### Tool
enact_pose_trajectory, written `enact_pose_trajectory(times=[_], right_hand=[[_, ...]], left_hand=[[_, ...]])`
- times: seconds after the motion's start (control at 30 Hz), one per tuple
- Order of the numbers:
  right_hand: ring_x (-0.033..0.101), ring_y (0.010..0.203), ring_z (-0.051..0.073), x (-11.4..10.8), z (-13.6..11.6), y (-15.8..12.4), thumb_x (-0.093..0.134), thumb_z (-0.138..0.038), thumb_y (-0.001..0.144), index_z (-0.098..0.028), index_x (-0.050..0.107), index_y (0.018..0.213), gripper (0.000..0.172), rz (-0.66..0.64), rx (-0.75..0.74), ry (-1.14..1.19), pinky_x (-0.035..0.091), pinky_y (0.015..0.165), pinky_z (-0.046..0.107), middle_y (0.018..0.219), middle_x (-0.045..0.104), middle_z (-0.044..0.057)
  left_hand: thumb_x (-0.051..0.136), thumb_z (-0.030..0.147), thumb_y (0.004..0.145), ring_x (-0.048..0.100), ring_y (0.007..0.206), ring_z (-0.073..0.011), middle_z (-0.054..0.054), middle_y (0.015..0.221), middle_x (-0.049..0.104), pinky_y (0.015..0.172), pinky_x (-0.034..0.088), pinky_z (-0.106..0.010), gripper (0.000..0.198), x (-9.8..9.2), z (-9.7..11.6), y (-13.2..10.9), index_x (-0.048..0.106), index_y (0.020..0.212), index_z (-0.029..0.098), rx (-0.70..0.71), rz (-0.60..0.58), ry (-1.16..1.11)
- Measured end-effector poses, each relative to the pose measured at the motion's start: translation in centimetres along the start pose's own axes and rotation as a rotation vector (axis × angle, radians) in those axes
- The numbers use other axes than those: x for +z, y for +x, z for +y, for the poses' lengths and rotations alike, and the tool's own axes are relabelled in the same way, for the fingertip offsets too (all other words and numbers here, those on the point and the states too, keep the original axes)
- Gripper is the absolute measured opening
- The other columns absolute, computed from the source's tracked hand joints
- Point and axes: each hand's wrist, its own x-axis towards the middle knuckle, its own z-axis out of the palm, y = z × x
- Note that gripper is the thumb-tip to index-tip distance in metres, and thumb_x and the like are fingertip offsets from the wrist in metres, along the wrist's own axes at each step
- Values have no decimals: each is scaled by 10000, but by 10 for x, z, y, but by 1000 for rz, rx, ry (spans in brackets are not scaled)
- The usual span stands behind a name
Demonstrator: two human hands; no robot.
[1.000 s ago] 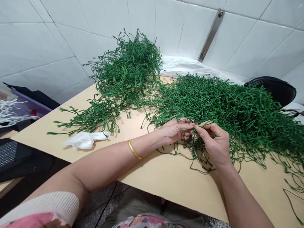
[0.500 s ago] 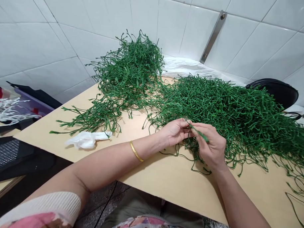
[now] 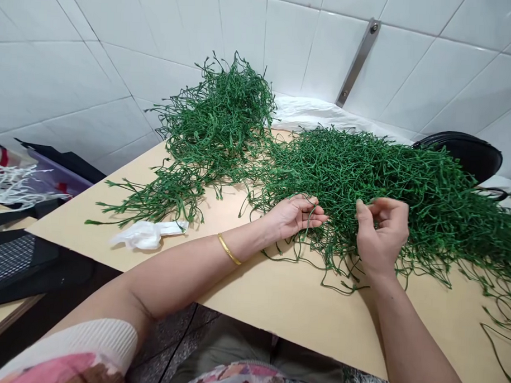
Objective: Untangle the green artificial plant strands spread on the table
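Observation:
My left hand [image 3: 294,218] rests palm up at the near edge of a big tangle of green knotted cords [image 3: 344,166]. Its thumb and forefinger pinch one thin green cord [image 3: 312,211], which runs down across the other fingers. To the right, my right hand [image 3: 382,232] is raised over the tangle's near side. Its fingers are loosely bent and the thumb stands apart from them; no cord shows between them. Loose cord ends [image 3: 340,286] trail on the tabletop below the hands.
A second heap of green cords [image 3: 225,112] lies at the back left of the board table [image 3: 252,295], with a smaller bunch [image 3: 158,196] before it. Crumpled white plastic [image 3: 143,235] lies near its left edge. White cords [image 3: 16,186] sit far left; a black round object [image 3: 462,154] stands back right.
My right hand has let go of the green cord and moved right, away from the left hand. The left hand has stayed in place, its lower fingers straighter now.

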Motion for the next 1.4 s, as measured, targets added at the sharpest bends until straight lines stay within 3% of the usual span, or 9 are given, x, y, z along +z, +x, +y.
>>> enact_pose_trajectory(times=[0.07, 0.13, 0.3, 0.53, 0.67, 0.8, 1.07, 1.2, 1.4], right_hand=[[514, 730, 143, 0, 3, 4, 618, -259, 726, -170, 443, 1131, 450, 44, -31, -58, 445, 707, 322, 859, 522, 34], [495, 876, 185, 0, -1, 3, 606, -228, 721, -175, 395, 1217, 541, 22, -155, -136, 429, 788, 368, 1011, 490, 87], [450, 996, 252, 3, -15, -9, 557, -174, 736, -218, 443, 1220, 499, -251, -519, -248, 380, 842, 423, 1054, 488, 113], [470, 944, 236, 7, -18, -15, 514, -113, 758, -304, 524, 1125, 413, -400, -691, -243, 375, 803, 416, 953, 561, 61], [484, 900, 232, 7, -18, -14, 530, -136, 755, -240, 533, 1113, 373, -375, -598, -227, 400, 757, 396, 933, 557, 81], [489, 831, 210, 5, -16, -12, 544, -139, 750, -208, 602, 953, 223, -418, -500, -165, 421, 720, 383, 849, 546, 68], [538, 866, 175, 1, -17, -8, 509, -97, 780, -264, 619, 978, 282, -506, -420, 108, 463, 733, 350, 942, 551, 52], [549, 855, 179, 1, -18, -9, 544, -114, 766, -240, 608, 985, 260, -461, -406, 72, 462, 740, 352, 920, 568, 57], [551, 839, 171, 2, -15, -8, 581, -165, 759, -204, 630, 964, 214, -535, -325, 80, 460, 749, 339, 898, 566, 57]], left_hand=[[453, 56, 789, 627, 582, -124, -26, 609, 596, 586, 492, -234, 113, 0, -1, 0, 497, 709, 123, 8, 1, 13], [451, 52, 789, 629, 599, -124, -29, 615, 601, 603, 492, -237, 121, 0, -1, -1, 501, 701, 118, 6, -11, 22], [477, 60, 763, 609, 583, -110, -40, 623, 609, 591, 480, -222, 99, 0, -4, -1, 528, 693, 108, -18, -56, -10], [484, -18, 609, 470, 436, -53, 9, 526, 520, 447, 376, -172, 134, 3, -15, -3, 494, 587, 114, -113, -6, -2], [495, 20, 640, 527, 481, -78, 5, 545, 544, 501, 438, -205, 98, 4, -15, -4, 540, 652, 106, -138, -94, 49], [493, 9, 637, 539, 485, -87, 0, 537, 556, 543, 466, -237, 105, 3, -15, -4, 543, 646, 101, -163, -102, 97], [456, 3, 613, 568, 521, -111, -15, 534, 583, 598, 479, -272, 144, 1, -13, -4, 543, 621, 118, -163, -148, 26], [482, 12, 604, 564, 508, -100, -16, 533, 581, 596, 481, -258, 121, -1, -14, -3, 551, 634, 107, -191, -136, 62], [536, 40, 607, 558, 470, -94, -13, 507, 565, 566, 483, -240, 64, 2, -15, -3, 555, 628, 97, -193, -98, 157]])
